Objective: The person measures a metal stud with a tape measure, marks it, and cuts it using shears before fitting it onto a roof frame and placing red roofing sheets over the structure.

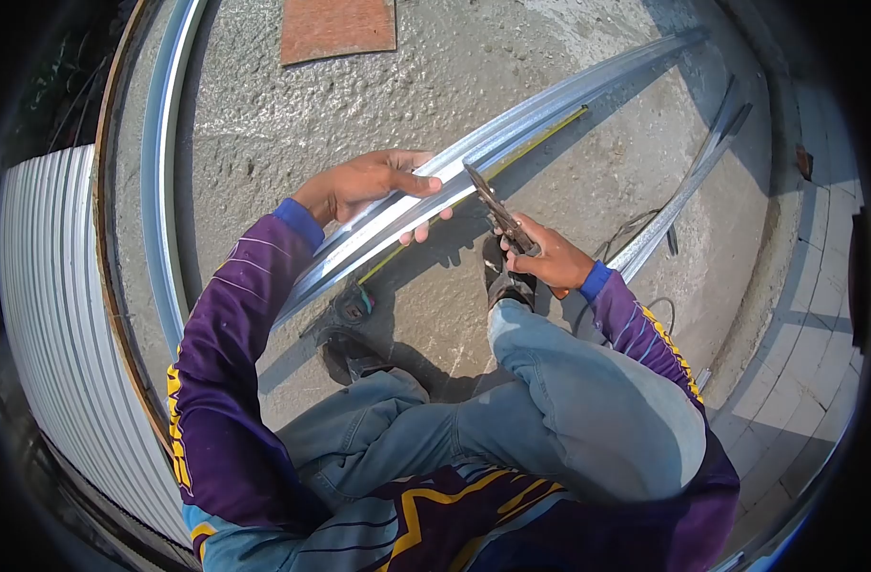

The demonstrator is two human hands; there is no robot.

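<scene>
My left hand (374,186) is wrapped round a long silvery metal channel (521,119), thumb on top and fingertips showing beneath it. The channel slants from lower left to upper right. In my right hand (550,255) is a pair of worn, dark tin snips (491,195), their jaws pointing up and left, with the tip right at the channel's near edge. A yellow tape measure blade (536,143) runs out along the channel's lower side. Its case (353,303) lies by my left shoe.
More metal channels lie on the rough concrete floor (264,114): a curved-looking one (161,162) at left, others (678,200) at right beside a thin dark cable (666,319). A reddish board (338,30) is at the top. Corrugated sheeting (50,286) stands beyond the left edge.
</scene>
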